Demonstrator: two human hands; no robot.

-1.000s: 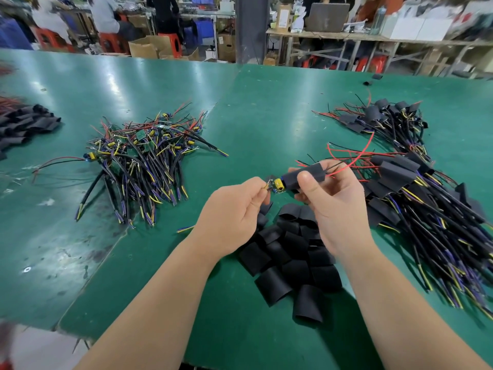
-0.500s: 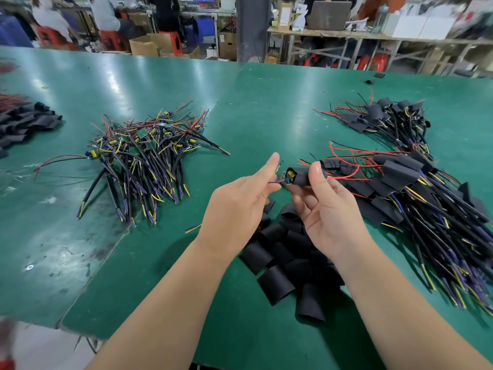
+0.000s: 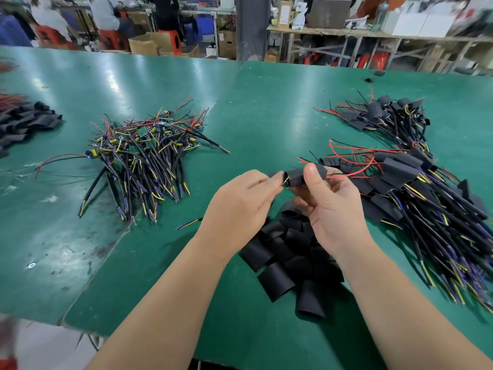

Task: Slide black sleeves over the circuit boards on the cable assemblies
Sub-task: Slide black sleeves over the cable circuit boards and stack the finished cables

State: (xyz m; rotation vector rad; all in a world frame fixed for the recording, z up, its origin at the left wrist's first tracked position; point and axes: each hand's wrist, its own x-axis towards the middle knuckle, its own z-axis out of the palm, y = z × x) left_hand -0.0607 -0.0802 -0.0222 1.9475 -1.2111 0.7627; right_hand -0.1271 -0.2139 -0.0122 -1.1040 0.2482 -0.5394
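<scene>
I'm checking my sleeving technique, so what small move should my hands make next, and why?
Probably slide the black sleeve slightly further toward the left hand. The right hand pinches the sleeve and red wires exit its right end, but the circuit board shows a yellow tip at the left mouth, so it seems not fully covered.

Landmark is the loose sleeve pile (image 3: pixel 290 252): flattened black tube pieces, heaped. Just behind it and raised is one black sleeve (image 3: pixel 298 177), roughly horizontal, pinched by the right hand (image 3: pixel 333 209). A yellow-blue board end (image 3: pixel 286 182) shows at the sleeve's left mouth, at the left hand (image 3: pixel 240 206) fingertips; red and black leads (image 3: pixel 346 174) exit on the right. Well left of the pile: bare assemblies heap (image 3: pixel 144 158), boards exposed. Just right of it: sleeved assemblies heap (image 3: pixel 416 193). Farther behind-right: second sleeved heap (image 3: pixel 386 116).
</scene>
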